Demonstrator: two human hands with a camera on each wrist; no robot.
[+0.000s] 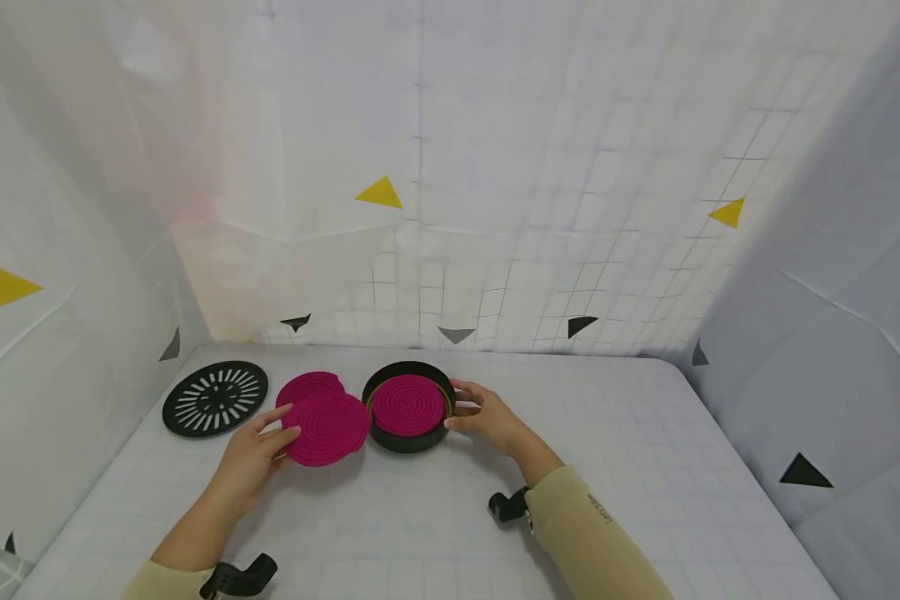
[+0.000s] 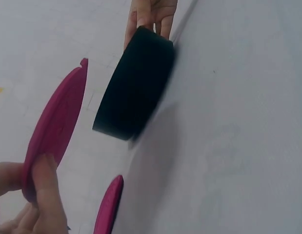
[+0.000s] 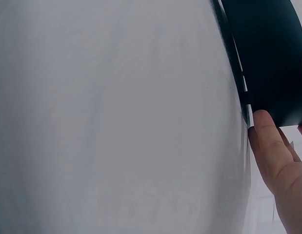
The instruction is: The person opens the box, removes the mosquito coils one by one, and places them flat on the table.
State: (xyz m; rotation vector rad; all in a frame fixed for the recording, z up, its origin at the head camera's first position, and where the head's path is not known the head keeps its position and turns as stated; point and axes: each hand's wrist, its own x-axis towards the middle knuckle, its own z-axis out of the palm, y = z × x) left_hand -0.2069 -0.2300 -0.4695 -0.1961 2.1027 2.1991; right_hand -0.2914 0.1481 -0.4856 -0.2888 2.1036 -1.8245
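Observation:
Between thumb and fingers, my left hand [image 1: 249, 465] pinches a magenta round coaster [image 1: 328, 429] with spiral ridges. The left wrist view shows this coaster [image 2: 57, 122] nearly edge-on, raised off the table. A second magenta coaster [image 1: 305, 386] lies behind it, partly covered in the head view. Just to the right is a black round coaster holder [image 1: 411, 445] with a tall rim. Another magenta coaster [image 1: 408, 406] sits inside it. My right hand [image 1: 492, 421] grips the holder's right side, thumb in front and fingers further back. Close up, its fingertips press the black wall [image 3: 268, 63].
At the table's back left lies a black slotted disc [image 1: 216, 398]. The white table [image 1: 435, 525] is bounded by white sheet walls at the back and both sides, marked with yellow and black triangles. Black wrist cameras [image 1: 243, 577] are strapped near both sleeves.

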